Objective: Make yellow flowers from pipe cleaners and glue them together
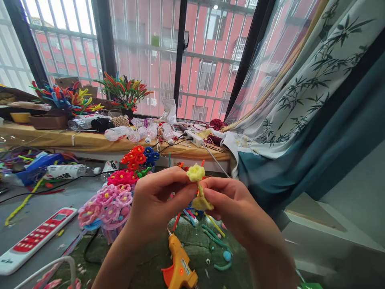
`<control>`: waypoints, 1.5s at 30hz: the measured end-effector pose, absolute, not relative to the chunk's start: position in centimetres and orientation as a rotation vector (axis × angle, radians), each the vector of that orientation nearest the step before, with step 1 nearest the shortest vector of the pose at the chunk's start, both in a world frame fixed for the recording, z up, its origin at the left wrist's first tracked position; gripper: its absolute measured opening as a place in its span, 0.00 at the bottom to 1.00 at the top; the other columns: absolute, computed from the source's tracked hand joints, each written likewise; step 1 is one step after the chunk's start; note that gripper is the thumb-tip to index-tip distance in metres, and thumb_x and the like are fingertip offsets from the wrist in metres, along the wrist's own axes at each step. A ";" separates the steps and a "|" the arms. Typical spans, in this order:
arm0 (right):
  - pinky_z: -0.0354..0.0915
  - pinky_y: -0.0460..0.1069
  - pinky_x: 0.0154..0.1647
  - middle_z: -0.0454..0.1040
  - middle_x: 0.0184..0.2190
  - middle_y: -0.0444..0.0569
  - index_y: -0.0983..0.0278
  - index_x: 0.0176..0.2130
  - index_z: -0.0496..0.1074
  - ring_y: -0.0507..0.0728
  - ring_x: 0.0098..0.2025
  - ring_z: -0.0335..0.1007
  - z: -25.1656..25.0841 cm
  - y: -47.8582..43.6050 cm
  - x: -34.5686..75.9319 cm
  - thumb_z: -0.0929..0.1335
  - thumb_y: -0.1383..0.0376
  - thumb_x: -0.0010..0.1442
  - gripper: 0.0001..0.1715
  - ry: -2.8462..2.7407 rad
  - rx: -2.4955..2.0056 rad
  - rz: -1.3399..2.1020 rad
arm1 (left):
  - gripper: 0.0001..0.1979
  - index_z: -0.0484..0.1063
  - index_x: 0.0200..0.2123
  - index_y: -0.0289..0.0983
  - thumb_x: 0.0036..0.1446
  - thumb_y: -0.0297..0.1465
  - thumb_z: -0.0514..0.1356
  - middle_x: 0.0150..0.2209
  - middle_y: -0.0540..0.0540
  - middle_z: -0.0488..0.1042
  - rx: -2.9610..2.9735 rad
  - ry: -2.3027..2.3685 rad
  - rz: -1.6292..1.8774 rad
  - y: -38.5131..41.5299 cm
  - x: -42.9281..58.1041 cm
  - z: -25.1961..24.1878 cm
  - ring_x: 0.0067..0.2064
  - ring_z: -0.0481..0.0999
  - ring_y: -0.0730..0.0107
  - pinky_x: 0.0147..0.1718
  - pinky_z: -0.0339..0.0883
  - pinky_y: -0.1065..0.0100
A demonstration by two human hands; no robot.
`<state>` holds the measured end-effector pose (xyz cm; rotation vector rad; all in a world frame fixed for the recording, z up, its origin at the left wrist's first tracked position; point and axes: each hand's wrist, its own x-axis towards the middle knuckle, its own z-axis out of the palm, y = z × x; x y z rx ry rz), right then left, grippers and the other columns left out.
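Note:
Between my two hands is a pale yellow pipe-cleaner flower [196,172], with a curled head at the top and a looped yellow length below it. My left hand [164,196] pinches it just under the head with thumb and forefinger. From the other side, my right hand [231,196] grips the yellow stem lower down, its fingertips close to the left thumb. Below the hands a yellow glue gun [180,261] lies on the table, nozzle pointing away and a red light lit. Pink pipe-cleaner flowers [112,204] stand beside my left wrist.
Blue pipe-cleaner pieces [215,237], a blue pompom [227,256] and a googly eye [208,261] lie on the table at right. A red and white remote-like device [39,241] rests at left. Plastic bottles [117,133] and a power strip [194,137] line the windowsill behind.

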<state>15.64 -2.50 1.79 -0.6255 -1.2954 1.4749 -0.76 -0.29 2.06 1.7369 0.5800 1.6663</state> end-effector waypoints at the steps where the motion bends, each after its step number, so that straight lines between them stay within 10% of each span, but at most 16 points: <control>1: 0.50 0.42 0.21 0.64 0.22 0.40 0.68 0.30 0.78 0.45 0.21 0.50 1.7 -2.4 15.6 0.76 0.60 0.56 0.12 -1.275 -0.584 1.554 | 0.08 0.81 0.26 0.38 0.48 0.19 0.66 0.25 0.49 0.79 1.733 0.547 1.660 -0.3 -0.8 2.1 0.26 0.74 0.74 0.25 0.70 0.76; 8: 0.45 0.42 0.18 0.61 0.19 0.37 0.67 0.28 0.76 0.43 0.18 0.46 0.8 -1.3 14.8 0.77 0.58 0.52 0.15 -1.219 -0.415 1.843 | 0.06 0.80 0.24 0.38 0.49 0.23 0.67 0.23 0.50 0.77 1.575 0.531 1.575 -0.6 -0.7 1.9 0.24 0.74 0.74 0.23 0.70 0.76; 16: 0.67 0.46 0.31 0.78 0.27 0.43 0.62 0.32 0.79 0.52 0.29 0.71 2.2 -3.3 14.4 0.75 0.62 0.55 0.05 -1.396 -0.917 0.883 | 0.03 0.79 0.27 0.37 0.51 0.24 0.66 0.23 0.51 0.77 1.779 0.866 1.681 -0.8 -0.9 2.5 0.24 0.72 0.75 0.23 0.66 0.76; 29: 0.63 0.46 0.28 0.77 0.27 0.42 0.62 0.29 0.76 0.51 0.28 0.68 2.6 -4.5 14.2 0.69 0.72 0.58 0.09 -1.612 -1.062 0.308 | 0.07 0.76 0.28 0.35 0.56 0.21 0.62 0.23 0.54 0.72 2.467 1.037 1.779 -2.7 -0.5 3.1 0.22 0.68 0.81 0.23 0.61 0.77; 45: 0.65 0.43 0.26 0.65 0.36 0.47 0.63 0.29 0.77 0.52 0.35 0.65 3.2 -4.2 15.7 0.72 0.65 0.59 0.06 -1.491 -0.764 1.099 | 0.10 0.78 0.28 0.40 0.52 0.18 0.64 0.24 0.54 0.75 2.047 0.648 1.694 -2.2 -1.1 3.0 0.24 0.70 0.78 0.22 0.63 0.77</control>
